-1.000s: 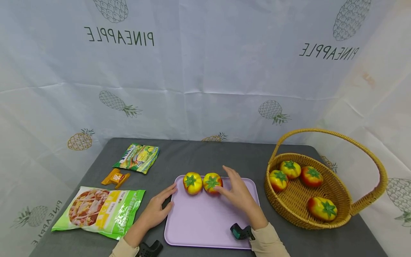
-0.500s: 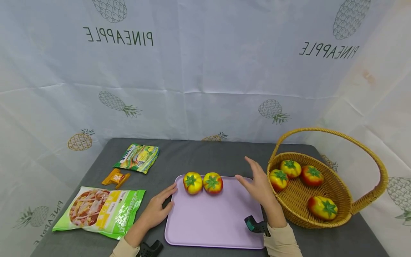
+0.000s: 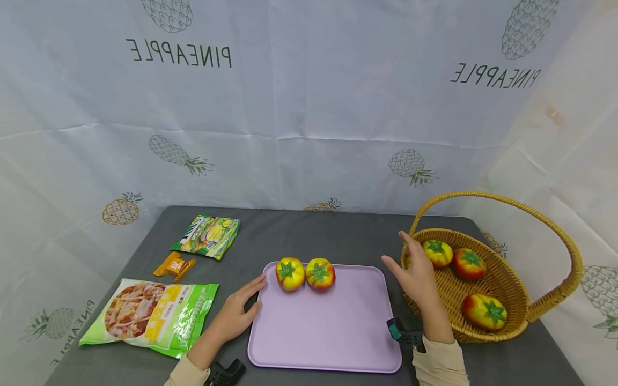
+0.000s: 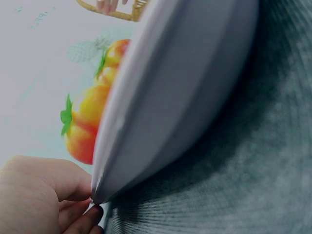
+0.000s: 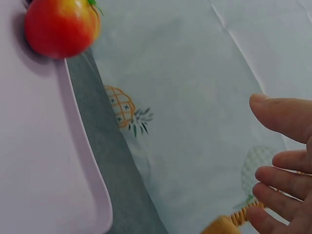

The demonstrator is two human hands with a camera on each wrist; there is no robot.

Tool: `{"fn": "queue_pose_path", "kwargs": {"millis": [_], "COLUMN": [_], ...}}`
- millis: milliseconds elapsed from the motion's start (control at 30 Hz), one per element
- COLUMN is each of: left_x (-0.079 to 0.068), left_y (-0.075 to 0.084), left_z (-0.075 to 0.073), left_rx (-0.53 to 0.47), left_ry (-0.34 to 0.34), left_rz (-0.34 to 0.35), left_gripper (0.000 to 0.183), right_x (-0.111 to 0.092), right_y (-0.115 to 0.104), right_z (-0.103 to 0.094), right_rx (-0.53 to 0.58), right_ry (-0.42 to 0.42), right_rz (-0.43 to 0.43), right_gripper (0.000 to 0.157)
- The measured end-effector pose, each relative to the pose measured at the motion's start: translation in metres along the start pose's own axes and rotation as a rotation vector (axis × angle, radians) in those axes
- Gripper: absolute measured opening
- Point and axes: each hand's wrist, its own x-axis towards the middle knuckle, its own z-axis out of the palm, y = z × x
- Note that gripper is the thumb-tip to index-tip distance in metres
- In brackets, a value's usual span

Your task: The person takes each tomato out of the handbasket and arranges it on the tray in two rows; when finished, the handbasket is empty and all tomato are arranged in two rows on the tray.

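Observation:
Two red-and-yellow toy fruits with green star-shaped tops, a left fruit (image 3: 290,274) and a right fruit (image 3: 320,274), sit side by side at the back of a lilac tray (image 3: 323,332). My left hand (image 3: 236,313) rests against the tray's left edge, its fingertips touching the rim near the back corner, also seen in the left wrist view. Over the left rim of the wicker basket (image 3: 463,335) hovers my right hand (image 3: 419,276), thumb and fingers apart and holding nothing. It mostly hides one fruit inside; more fruits (image 3: 485,312) lie in view there.
On the left of the dark table lie a green snack packet (image 3: 207,237), a small orange wrapped piece (image 3: 175,267) and a large green-and-white food bag (image 3: 149,317). The basket's tall handle (image 3: 497,198) arches above it. A pineapple-print cloth (image 3: 309,107) hangs behind.
My right hand has left the right fruit on the tray and moved right, up to the basket's rim. The left hand, tray and fruits have stayed put.

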Motion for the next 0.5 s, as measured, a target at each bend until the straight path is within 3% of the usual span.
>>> {"fn": "queue_pose_path", "kwargs": {"millis": [267, 500], "left_x": [0.000, 0.001], "left_y": [0.000, -0.001], "left_z": [-0.001, -0.001], "left_rx": [-0.016, -0.012], "left_ry": [-0.019, -0.018], "left_rz": [-0.022, -0.018], "left_gripper": [0.044, 0.044], "right_x": [-0.003, -0.005], "right_y": [0.012, 0.019], "right_z": [-0.024, -0.040], "right_rx": [-0.043, -0.077], "right_ry": [-0.054, -0.162], "right_rz": [0.146, 0.237], "right_gripper": [0.075, 0.082]}}
